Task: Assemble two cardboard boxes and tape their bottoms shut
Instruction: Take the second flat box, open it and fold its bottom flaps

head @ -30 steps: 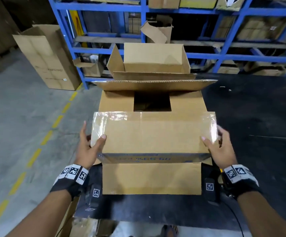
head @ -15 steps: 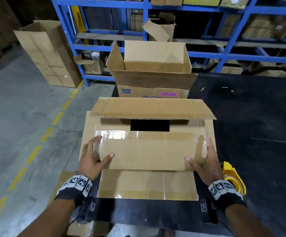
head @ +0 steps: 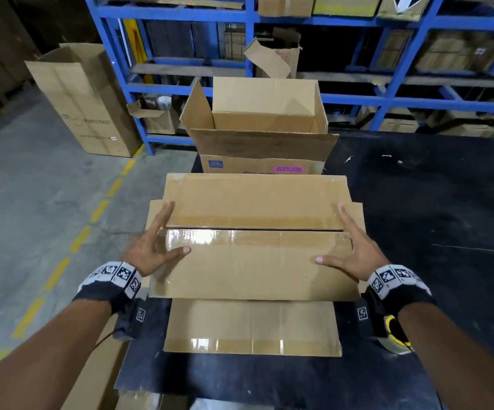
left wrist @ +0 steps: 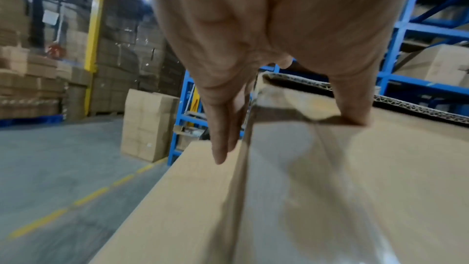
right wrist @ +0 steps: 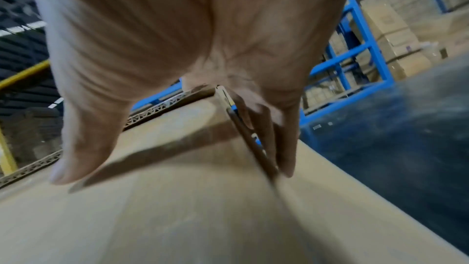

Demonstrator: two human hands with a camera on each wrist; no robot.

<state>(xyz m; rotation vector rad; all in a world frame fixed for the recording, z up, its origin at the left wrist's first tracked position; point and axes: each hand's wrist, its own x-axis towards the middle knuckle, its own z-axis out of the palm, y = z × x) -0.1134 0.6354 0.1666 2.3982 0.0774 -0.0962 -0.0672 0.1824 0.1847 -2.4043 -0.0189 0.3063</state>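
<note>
Both hands lie flat with straight fingers, left hand (head: 151, 250) and right hand (head: 355, 250) pressing the cardboard box (head: 254, 261) flaps shut. Keep the seam (head: 251, 229) tight and level; the tape dispenser (head: 396, 335) sits just behind the right wrist.

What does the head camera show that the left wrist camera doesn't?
Only the head view shows the right hand, the open box behind, the tape dispenser and the black table. Only the left wrist view shows a yellow post and stacked cartons beyond it. Both show the left hand with straight fingers along the near box and its thumb on top, plus the blue racking.
</note>
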